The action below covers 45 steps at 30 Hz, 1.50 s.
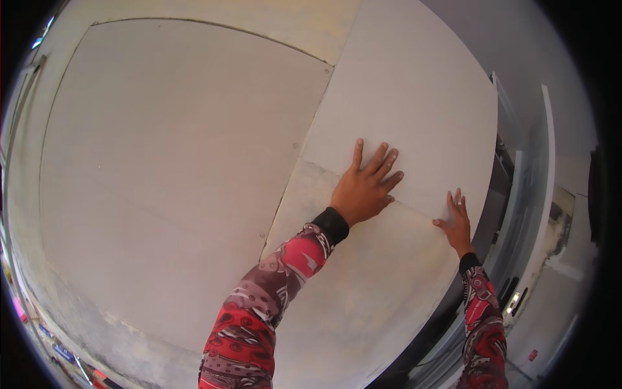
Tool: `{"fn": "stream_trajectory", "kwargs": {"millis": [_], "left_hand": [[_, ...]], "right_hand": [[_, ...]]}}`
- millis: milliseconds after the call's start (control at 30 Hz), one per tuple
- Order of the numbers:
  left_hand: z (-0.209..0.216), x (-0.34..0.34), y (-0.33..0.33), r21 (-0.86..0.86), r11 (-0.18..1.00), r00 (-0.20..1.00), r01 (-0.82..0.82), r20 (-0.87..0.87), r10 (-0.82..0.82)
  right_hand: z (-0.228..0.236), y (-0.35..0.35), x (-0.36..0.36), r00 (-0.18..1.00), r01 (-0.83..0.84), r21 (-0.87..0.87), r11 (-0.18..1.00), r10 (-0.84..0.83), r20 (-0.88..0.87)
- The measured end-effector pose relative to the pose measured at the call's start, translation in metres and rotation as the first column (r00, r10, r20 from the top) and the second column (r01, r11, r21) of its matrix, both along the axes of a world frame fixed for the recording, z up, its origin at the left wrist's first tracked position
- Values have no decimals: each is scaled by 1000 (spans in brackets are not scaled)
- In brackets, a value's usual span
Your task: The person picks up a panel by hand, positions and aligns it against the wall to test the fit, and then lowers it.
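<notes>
A pale grey board lies against the cream wall at the upper right. My left hand rests flat on the board's lower part, fingers spread, the wrist crossing its lower edge. Farther right, my right hand is at the lower right part of the same board, with its fingers stretched out and the thumb apart. Neither hand holds anything. To the left is a larger grey board, with several round fastener marks along its right edge. A dark seam runs between this board and the wall surface beside it.
Right of the wall's edge is a dark gap with upright metal frames and a patch of broken plaster. A small red object sits at the lower right. Various coloured items lie low at the left.
</notes>
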<state>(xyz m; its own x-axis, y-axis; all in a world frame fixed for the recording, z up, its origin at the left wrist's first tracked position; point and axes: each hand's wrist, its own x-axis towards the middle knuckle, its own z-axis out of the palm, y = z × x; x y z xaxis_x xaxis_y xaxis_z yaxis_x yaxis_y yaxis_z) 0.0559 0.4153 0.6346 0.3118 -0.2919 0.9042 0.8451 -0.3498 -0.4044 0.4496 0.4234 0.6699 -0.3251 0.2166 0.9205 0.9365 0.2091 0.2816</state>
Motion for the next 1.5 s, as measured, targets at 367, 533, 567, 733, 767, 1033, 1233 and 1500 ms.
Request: {"fn": "stream_trajectory", "kwargs": {"millis": [367, 533, 567, 733, 767, 1033, 1233, 1500], "left_hand": [[2, -1, 3, -17, 1000, 1000, 17, -20, -18], [3, 0, -1, -42, 999, 999, -6, -35, 4], [4, 1, -2, -51, 999, 999, -10, -31, 8], [6, 5, -3, -62, 997, 998, -41, -39, 39], [6, 5, -3, -60, 997, 998, -48, -31, 46], [13, 2, -11, -71, 984, 985, -164, -63, 160], [17, 7, -23, -121, 968, 975, -222, -19, 221], [13, 10, -26, -119, 926, 932, -359, 1, 361]], "right_hand": [[1, -6, 1, 1000, 23, 1, 1000, -23, 21], [1, -4, 3, 999, 23, 18, 1000, -23, 28], [1, -3, 4, 1000, 15, 17, 1000, -15, 14], [1, -3, 6, 999, 42, 36, 998, -43, 23], [1, -2, 5, 1000, 27, 36, 999, -27, 9], [3, -15, -14, 991, 6, -76, 997, -16, -130], [-4, 1, -5, 990, 104, -16, 994, -105, -95], [-15, 39, 14, 998, -56, 242, 969, 54, 17]]}}
